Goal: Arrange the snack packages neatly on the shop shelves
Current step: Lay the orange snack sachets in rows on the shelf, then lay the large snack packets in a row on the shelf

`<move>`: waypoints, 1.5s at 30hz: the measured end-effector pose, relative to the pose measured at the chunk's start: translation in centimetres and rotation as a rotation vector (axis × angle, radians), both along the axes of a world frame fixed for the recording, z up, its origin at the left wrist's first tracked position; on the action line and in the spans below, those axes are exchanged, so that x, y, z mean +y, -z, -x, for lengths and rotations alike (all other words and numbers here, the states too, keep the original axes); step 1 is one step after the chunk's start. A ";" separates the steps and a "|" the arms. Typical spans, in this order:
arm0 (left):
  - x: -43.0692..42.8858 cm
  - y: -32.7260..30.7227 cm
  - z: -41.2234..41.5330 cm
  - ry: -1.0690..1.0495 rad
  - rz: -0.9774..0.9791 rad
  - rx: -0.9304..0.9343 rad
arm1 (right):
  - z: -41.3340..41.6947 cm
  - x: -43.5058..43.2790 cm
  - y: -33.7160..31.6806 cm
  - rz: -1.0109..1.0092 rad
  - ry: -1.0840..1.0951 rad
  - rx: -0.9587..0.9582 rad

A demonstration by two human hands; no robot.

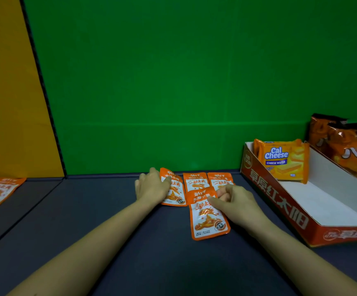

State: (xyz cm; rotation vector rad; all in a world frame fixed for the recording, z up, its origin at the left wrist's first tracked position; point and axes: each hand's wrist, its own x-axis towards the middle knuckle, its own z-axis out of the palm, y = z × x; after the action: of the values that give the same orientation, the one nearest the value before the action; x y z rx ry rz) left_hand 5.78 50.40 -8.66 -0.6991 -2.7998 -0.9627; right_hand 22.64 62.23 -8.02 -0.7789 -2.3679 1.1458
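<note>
On the dark shelf point(109, 231), the left hand point(152, 186) rests flat on the leftmost packet point(176, 196). The right hand point(235, 201), with curled fingers, seems to pinch the top edge of the front packet point(208, 221). Near it on the right stands a red carton tray point(280, 201), which holds a Cal Cheese pack point(284, 161).

We log: packets point(208, 214) orange, white panels; back wall point(173, 82) green; side panel point(6, 92) mustard yellow; shelf point(130, 242) dark slate blue; box point(280, 201) red, white lettering, white inside; wafer pack point(284, 161) yellow-orange, blue-white logo; bags point(348, 150) glossy orange-brown
</note>
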 end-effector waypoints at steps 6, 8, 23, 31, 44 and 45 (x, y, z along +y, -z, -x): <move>-0.1 0.6 0.4 -0.029 0.184 0.142 | -0.1 -0.2 -0.1 -0.189 -0.025 -0.075; -0.1 0.5 0.3 -0.038 0.201 0.162 | -0.2 -0.2 0.0 -0.159 -0.033 -0.059; -4.7 -1.6 1.1 0.066 0.030 0.207 | 2.7 -4.9 0.6 0.044 -0.106 0.047; -7.9 -1.8 1.5 0.026 0.053 0.225 | 2.4 -4.9 0.8 -0.354 -0.127 -0.102; -17.5 -3.0 -5.2 -0.006 0.217 0.504 | 2.5 -7.8 -3.7 -0.667 -0.479 0.076; -18.6 -2.9 -5.8 -0.029 0.219 0.505 | 3.0 -8.7 -4.0 -0.681 -0.528 0.090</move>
State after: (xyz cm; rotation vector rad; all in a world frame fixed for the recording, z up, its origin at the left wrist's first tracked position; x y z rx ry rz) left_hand 11.60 31.78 -5.76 -0.7918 -2.4680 -0.3989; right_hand 19.65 53.50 -3.98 0.1312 -2.6940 0.4333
